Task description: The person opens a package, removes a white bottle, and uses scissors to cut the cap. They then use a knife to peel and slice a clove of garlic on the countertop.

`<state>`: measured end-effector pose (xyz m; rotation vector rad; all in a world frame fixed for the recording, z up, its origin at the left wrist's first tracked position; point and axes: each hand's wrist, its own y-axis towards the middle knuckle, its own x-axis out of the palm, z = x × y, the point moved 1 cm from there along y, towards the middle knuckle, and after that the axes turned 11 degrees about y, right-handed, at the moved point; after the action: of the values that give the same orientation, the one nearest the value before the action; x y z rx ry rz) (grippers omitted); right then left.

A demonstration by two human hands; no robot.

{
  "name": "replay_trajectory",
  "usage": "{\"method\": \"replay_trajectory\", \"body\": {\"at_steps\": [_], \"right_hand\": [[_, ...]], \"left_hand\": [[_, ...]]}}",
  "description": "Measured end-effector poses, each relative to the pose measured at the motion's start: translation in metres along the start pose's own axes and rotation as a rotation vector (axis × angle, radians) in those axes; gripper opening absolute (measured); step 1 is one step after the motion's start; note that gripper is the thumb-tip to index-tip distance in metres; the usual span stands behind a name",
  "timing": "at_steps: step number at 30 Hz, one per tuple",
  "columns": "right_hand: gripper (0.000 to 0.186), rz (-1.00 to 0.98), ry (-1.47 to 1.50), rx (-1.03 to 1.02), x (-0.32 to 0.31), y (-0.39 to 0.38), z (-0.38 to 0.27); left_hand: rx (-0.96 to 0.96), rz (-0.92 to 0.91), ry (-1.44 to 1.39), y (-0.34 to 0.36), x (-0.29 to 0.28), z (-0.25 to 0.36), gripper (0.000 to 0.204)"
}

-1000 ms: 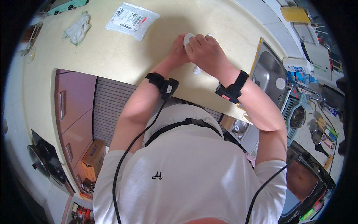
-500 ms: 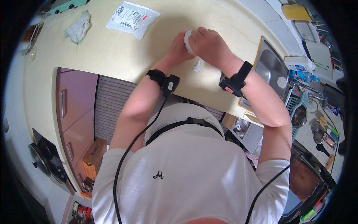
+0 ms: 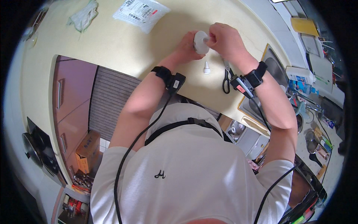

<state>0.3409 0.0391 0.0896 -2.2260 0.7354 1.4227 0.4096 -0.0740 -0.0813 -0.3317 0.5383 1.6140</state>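
Observation:
My left hand (image 3: 186,48) is closed around a white round object (image 3: 201,45), its pale disc-shaped face turned toward my right hand (image 3: 223,39). The fingers of my right hand are curled in a pinch beside that face; what sits between them is too small to make out. Just below both hands, a small white tapered cap or nozzle (image 3: 207,68) stands or lies on the cream countertop (image 3: 112,48). A pair of scissors (image 3: 226,81) with black handles lies under my right forearm, partly hidden by the wrist device.
A padded mailer (image 3: 140,15) and crumpled cloth (image 3: 82,15) lie at the back left. At right are a steel sink (image 3: 253,105), bottles (image 3: 298,74) and utensils (image 3: 313,145). A cooktop with a black pan (image 3: 31,149) is at lower left, beside pink cabinets (image 3: 72,89).
The view has shifted slightly. Both hands have moved to the right, and my right hand has drawn off the white disc's face, exposing more of it. The scissors have come into sight.

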Motion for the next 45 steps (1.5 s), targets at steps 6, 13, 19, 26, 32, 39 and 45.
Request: {"method": "replay_trajectory", "body": {"at_steps": [6,13,19,26,32,39,45], "right_hand": [[0.009,0.137,0.145,0.093,-0.033,0.006,0.026],[0.014,0.127,0.396,0.286,-0.021,-0.031,0.047],[0.015,0.261,0.637,0.539,-0.021,-0.122,0.07],[0.009,0.84,0.873,0.891,-0.036,-0.328,0.058],[0.005,1.48,0.843,1.246,0.021,-0.536,0.048],[0.008,1.845,0.804,1.659,0.082,-0.731,0.082],[0.011,1.83,0.822,1.75,0.119,-0.818,0.144]], "left_hand": [[0.064,0.031,-0.006,-0.004,0.0,-0.002,0.087],[-0.018,-0.006,-0.091,-0.004,0.0,-0.005,0.089],[-0.062,-0.034,-0.073,-0.01,0.012,-0.042,0.097],[0.211,-0.116,0.19,0.008,-0.022,-0.043,0.071],[-0.048,-0.185,0.175,0.007,-0.031,-0.002,0.069],[-0.345,-0.261,0.071,-0.017,-0.032,0.038,0.078],[-0.399,-0.022,0.158,-0.059,-0.018,0.074,0.101]]}}
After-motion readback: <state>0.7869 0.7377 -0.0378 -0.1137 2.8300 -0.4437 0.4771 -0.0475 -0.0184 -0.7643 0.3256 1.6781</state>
